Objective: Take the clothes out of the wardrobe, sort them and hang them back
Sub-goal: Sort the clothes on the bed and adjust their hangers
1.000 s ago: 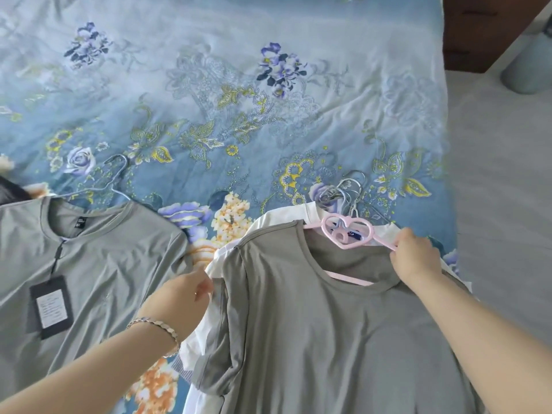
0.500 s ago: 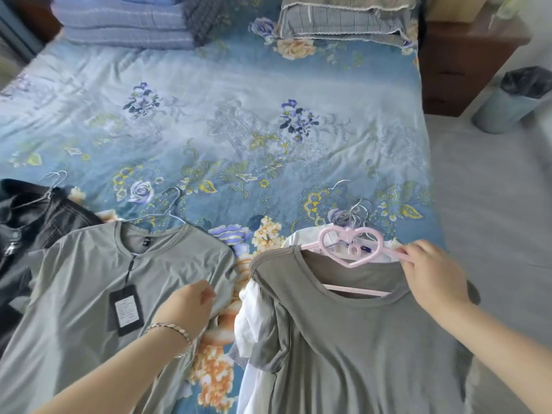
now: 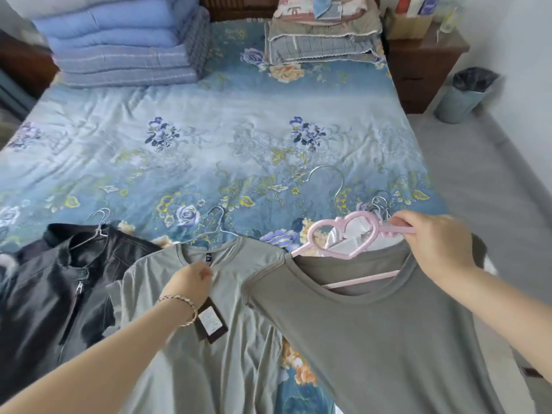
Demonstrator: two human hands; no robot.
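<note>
A grey T-shirt (image 3: 373,339) hangs on a pink heart-shaped hanger (image 3: 343,237), lifted off the bed. My right hand (image 3: 433,243) grips the hanger's right arm. White clothes (image 3: 346,243) on metal hangers lie under it, mostly hidden. To the left a lighter grey T-shirt (image 3: 209,354) with a dark price tag (image 3: 210,322) lies flat on a metal hanger. My left hand (image 3: 191,282) rests on its collar area, fingers curled; whether it pinches the cloth I cannot tell. A black jacket (image 3: 53,294) on a wire hanger lies at the far left.
The bed (image 3: 209,150) has a blue flowered cover. Folded blue quilts (image 3: 125,46) are stacked at its far left, pillows (image 3: 322,34) at its far right. A brown nightstand (image 3: 424,64) and a lined bin (image 3: 466,94) stand on the right, beside grey floor (image 3: 493,189).
My right hand has raised the grey T-shirt on the pink hanger and carried it left over the tagged shirt's edge. My left hand moved from the sleeve to the tagged shirt's collar. The view tilted up.
</note>
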